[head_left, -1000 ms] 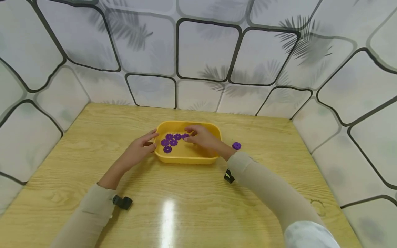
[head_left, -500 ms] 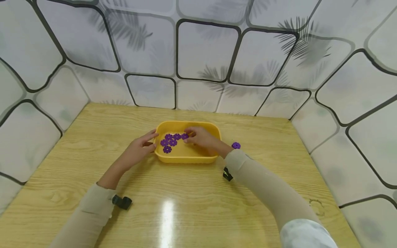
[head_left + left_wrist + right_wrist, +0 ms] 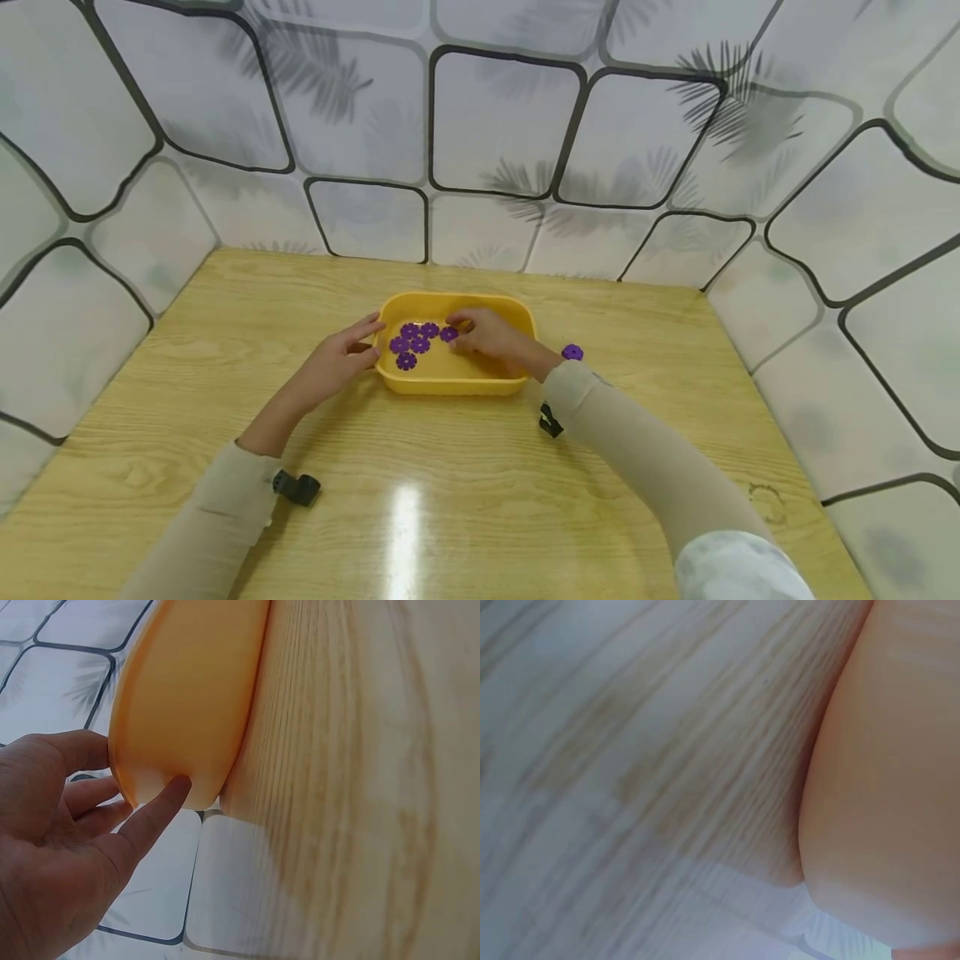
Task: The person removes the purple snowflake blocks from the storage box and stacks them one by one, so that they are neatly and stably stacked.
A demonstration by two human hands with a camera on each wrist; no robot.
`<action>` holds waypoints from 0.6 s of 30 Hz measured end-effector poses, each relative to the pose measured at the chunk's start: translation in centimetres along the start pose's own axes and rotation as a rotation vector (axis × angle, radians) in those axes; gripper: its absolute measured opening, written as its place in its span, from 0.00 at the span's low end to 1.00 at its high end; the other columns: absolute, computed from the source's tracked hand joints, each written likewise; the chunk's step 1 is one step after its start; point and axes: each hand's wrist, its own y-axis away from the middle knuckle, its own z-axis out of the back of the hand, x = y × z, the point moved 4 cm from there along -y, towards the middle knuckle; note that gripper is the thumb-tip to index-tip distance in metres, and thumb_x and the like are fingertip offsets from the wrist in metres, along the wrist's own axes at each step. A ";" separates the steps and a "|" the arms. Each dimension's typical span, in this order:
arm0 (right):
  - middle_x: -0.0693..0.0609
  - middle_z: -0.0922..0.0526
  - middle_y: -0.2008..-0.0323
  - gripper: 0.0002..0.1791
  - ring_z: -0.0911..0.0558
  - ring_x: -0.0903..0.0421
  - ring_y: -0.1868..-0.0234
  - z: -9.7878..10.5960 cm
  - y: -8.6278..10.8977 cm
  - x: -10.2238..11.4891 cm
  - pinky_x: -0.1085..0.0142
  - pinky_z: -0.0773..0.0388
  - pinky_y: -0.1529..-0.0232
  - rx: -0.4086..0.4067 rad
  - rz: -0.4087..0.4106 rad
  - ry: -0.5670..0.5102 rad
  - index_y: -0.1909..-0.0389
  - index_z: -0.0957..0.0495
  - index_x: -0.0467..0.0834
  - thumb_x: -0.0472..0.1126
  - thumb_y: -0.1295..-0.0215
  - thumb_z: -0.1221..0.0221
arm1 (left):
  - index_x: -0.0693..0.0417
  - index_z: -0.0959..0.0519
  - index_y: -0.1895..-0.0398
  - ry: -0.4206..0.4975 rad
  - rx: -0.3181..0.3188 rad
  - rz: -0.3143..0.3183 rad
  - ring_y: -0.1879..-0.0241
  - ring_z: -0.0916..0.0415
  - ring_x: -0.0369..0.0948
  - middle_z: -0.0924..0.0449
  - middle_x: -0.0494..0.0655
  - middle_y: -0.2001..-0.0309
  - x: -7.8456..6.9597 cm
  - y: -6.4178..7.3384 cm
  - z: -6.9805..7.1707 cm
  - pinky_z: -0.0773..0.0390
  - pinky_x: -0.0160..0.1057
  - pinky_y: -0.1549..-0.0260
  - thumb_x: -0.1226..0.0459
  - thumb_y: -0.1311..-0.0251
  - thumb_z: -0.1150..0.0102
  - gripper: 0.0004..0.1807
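A yellow plastic tray (image 3: 450, 387) stands on the table. My left hand (image 3: 330, 367) holds its left end; in the left wrist view the thumb (image 3: 161, 814) presses the outer wall and the fingers reach over the rim. Inside the tray, my right hand (image 3: 491, 337) pinches a purple notched disc (image 3: 448, 333) between forefinger and thumb. Several like discs (image 3: 406, 361) lie flat at the tray's left side. The right wrist view shows the tray's outer wall (image 3: 892, 787), with the right hand almost wholly out of sight.
Outside the tray, to its right beside my right wrist, lies another purple disc piece (image 3: 572, 352), partly hidden. Patterned wall panels (image 3: 502, 125) enclose the wooden table (image 3: 480, 492) at the back and sides. Small black wrist mounts (image 3: 298, 488) stick out from the sleeves.
My right hand stays almost in place; the disc at its fingertips shows slightly lower and more fully. My left hand and the tray have not visibly moved.
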 end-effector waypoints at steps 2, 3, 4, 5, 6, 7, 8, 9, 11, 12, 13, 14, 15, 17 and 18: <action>0.44 0.20 0.42 0.25 0.21 0.49 0.45 0.0 0.1 0.2 0.60 0.21 0.45 0.005 0.005 0.029 0.35 0.25 0.40 0.38 0.32 0.36 | 0.54 0.41 0.22 0.003 0.000 -0.002 0.34 0.30 0.57 0.55 0.45 0.18 0.0 0.0 0.0 0.23 0.54 0.40 0.61 0.24 0.51 0.30; 0.44 0.20 0.42 0.25 0.22 0.49 0.45 0.0 0.1 0.3 0.59 0.22 0.43 0.009 0.008 0.043 0.35 0.25 0.40 0.38 0.32 0.36 | 0.54 0.41 0.22 0.003 0.001 -0.003 0.34 0.30 0.57 0.55 0.44 0.18 -0.1 0.0 0.0 0.23 0.54 0.40 0.61 0.24 0.51 0.30; 0.45 0.20 0.42 0.25 0.22 0.49 0.44 -0.1 0.2 0.3 0.58 0.23 0.41 0.015 0.009 0.056 0.35 0.24 0.40 0.38 0.32 0.36 | 0.54 0.41 0.21 0.006 0.002 -0.003 0.34 0.30 0.57 0.55 0.44 0.18 -0.1 0.0 0.0 0.23 0.54 0.40 0.61 0.24 0.51 0.30; 0.45 0.20 0.42 0.25 0.23 0.49 0.43 -0.1 0.2 0.4 0.58 0.25 0.39 0.022 0.004 0.059 0.35 0.24 0.40 0.38 0.32 0.36 | 0.54 0.41 0.21 0.008 0.003 -0.004 0.33 0.30 0.57 0.55 0.44 0.18 -0.1 0.0 0.0 0.23 0.54 0.40 0.61 0.24 0.51 0.31; 0.46 0.20 0.43 0.25 0.23 0.50 0.43 -0.2 0.1 0.4 0.57 0.26 0.38 0.027 0.005 0.074 0.35 0.24 0.41 0.39 0.32 0.36 | 0.54 0.41 0.21 0.007 0.001 -0.003 0.33 0.30 0.57 0.55 0.44 0.18 -0.1 0.0 0.1 0.23 0.54 0.40 0.61 0.24 0.51 0.31; 0.46 0.20 0.43 0.25 0.24 0.50 0.43 -0.3 0.0 0.4 0.57 0.26 0.37 0.034 0.005 0.084 0.35 0.24 0.41 0.39 0.32 0.36 | 0.54 0.41 0.22 0.005 0.000 -0.003 0.34 0.30 0.57 0.55 0.44 0.18 -0.1 0.0 0.1 0.23 0.54 0.40 0.61 0.24 0.51 0.31; 0.46 0.20 0.43 0.24 0.24 0.50 0.43 -0.4 -0.1 0.3 0.58 0.26 0.37 0.038 0.004 0.092 0.36 0.24 0.41 0.40 0.32 0.36 | 0.54 0.41 0.22 0.004 -0.003 -0.004 0.34 0.30 0.57 0.55 0.44 0.18 -0.1 0.0 0.1 0.23 0.54 0.40 0.61 0.24 0.51 0.30; 0.47 0.20 0.44 0.24 0.24 0.50 0.43 -0.5 -0.1 0.3 0.58 0.27 0.36 0.042 0.007 0.104 0.36 0.23 0.41 0.40 0.32 0.36 | 0.54 0.41 0.22 0.003 -0.004 -0.004 0.34 0.30 0.57 0.55 0.44 0.18 -0.1 0.1 0.1 0.23 0.55 0.40 0.61 0.24 0.51 0.30; 0.47 0.20 0.44 0.23 0.24 0.51 0.43 -0.6 -0.3 0.3 0.58 0.27 0.36 0.043 0.012 0.127 0.37 0.23 0.41 0.41 0.32 0.36 | 0.54 0.41 0.22 0.003 -0.006 -0.006 0.34 0.30 0.57 0.55 0.44 0.18 -0.1 0.1 0.1 0.24 0.55 0.40 0.61 0.24 0.51 0.30; 0.46 0.20 0.45 0.23 0.23 0.51 0.43 -0.7 -0.4 0.4 0.58 0.27 0.36 0.042 0.018 0.140 0.38 0.22 0.40 0.41 0.32 0.36 | 0.54 0.41 0.22 0.005 -0.005 -0.006 0.34 0.31 0.57 0.55 0.44 0.18 -0.1 0.1 0.0 0.24 0.55 0.40 0.61 0.24 0.50 0.30; 0.46 0.20 0.45 0.22 0.23 0.50 0.44 -0.7 -0.4 0.3 0.58 0.26 0.37 0.040 0.022 0.148 0.38 0.22 0.40 0.40 0.32 0.36 | 0.54 0.40 0.22 0.006 -0.004 -0.008 0.34 0.30 0.57 0.55 0.44 0.18 -0.1 0.1 0.0 0.24 0.55 0.40 0.61 0.24 0.50 0.30; 0.46 0.19 0.45 0.22 0.23 0.50 0.44 -0.7 -0.5 0.3 0.59 0.26 0.37 0.038 0.024 0.156 0.39 0.21 0.40 0.40 0.32 0.36 | 0.54 0.40 0.22 0.006 -0.003 -0.008 0.34 0.30 0.57 0.55 0.44 0.18 -0.1 0.1 0.0 0.24 0.54 0.40 0.61 0.25 0.50 0.30; 0.46 0.19 0.46 0.21 0.23 0.50 0.44 -0.7 -0.5 0.3 0.58 0.26 0.37 0.035 0.027 0.164 0.40 0.21 0.39 0.40 0.32 0.35 | 0.54 0.40 0.22 0.006 -0.001 -0.009 0.34 0.31 0.57 0.55 0.44 0.18 -0.1 0.0 -0.1 0.24 0.54 0.40 0.61 0.25 0.50 0.30; 0.46 0.19 0.47 0.20 0.23 0.50 0.44 -0.8 -0.6 0.1 0.59 0.26 0.38 0.031 0.019 0.158 0.41 0.20 0.40 0.40 0.32 0.35 | 0.54 0.41 0.22 0.003 0.001 -0.011 0.34 0.30 0.57 0.55 0.44 0.18 -0.1 0.0 -0.1 0.24 0.54 0.40 0.61 0.24 0.51 0.31; 0.46 0.19 0.47 0.19 0.24 0.50 0.45 -0.8 -0.6 0.1 0.58 0.26 0.38 0.031 0.013 0.152 0.42 0.20 0.40 0.40 0.32 0.35 | 0.54 0.41 0.22 0.004 0.002 -0.011 0.34 0.31 0.57 0.55 0.44 0.18 -0.1 0.0 -0.2 0.24 0.54 0.40 0.61 0.24 0.51 0.31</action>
